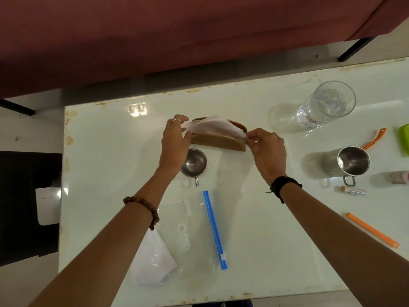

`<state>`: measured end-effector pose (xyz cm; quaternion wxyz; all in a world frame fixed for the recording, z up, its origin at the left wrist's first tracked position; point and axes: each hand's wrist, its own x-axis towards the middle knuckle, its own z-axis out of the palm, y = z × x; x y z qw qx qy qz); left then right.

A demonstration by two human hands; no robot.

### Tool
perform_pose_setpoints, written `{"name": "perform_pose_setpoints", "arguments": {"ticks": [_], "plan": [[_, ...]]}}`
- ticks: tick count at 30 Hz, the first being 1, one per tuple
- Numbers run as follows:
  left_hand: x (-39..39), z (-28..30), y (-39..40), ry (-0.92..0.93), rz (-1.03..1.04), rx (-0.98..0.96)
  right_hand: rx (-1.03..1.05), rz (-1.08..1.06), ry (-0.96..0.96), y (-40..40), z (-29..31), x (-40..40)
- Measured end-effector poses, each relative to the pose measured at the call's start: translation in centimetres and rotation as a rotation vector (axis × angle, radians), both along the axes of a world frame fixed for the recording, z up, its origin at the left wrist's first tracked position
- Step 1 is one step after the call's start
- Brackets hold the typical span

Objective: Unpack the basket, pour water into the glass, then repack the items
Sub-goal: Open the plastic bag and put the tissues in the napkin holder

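A low woven brown basket stands at the middle of the pale table. A white tissue sheet is stretched over its mouth. My left hand pinches the sheet's left end and my right hand pinches its right end. A tall clear glass with a little water stands at the back right. A large steel mug stands in front of the glass. A small steel cup sits just below the basket, partly hidden by my left wrist.
A clear zip bag with a blue slider and a white plastic bag lie at the front. At the right are two orange sticks, a green object, a small tube and a small bottle. A maroon sofa lies beyond the table.
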<state>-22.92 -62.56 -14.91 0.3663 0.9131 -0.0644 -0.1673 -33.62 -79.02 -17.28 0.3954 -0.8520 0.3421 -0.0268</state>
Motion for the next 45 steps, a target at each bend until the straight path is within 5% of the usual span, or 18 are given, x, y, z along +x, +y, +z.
{"name": "perform_pose_setpoints", "arguments": {"ticks": [6, 13, 21, 29, 45], "plan": [[-5.5, 3.9, -2.2, -0.015, 0.368, -0.358, 0.009, 0.072, -0.105, -0.5, 0.2, -0.3], [-12.0, 3.7, -6.9, 0.698, 0.564, -0.628, 0.295, 0.262, -0.063, -1.4, 1.0, 1.8], [-10.1, 1.1, -7.6, 0.559, 0.453, -0.65, 0.449, 0.151, -0.081, -0.8, 0.6, -1.4], [-10.1, 0.0, -9.4, 0.598, 0.155, -0.521, 0.249, -0.006, -0.16, -1.9, -0.4, -4.9], [-7.0, -0.1, -11.2, 0.678, 0.056, -0.447, 0.134, 0.08, -0.102, -3.6, -0.1, -3.6]]}}
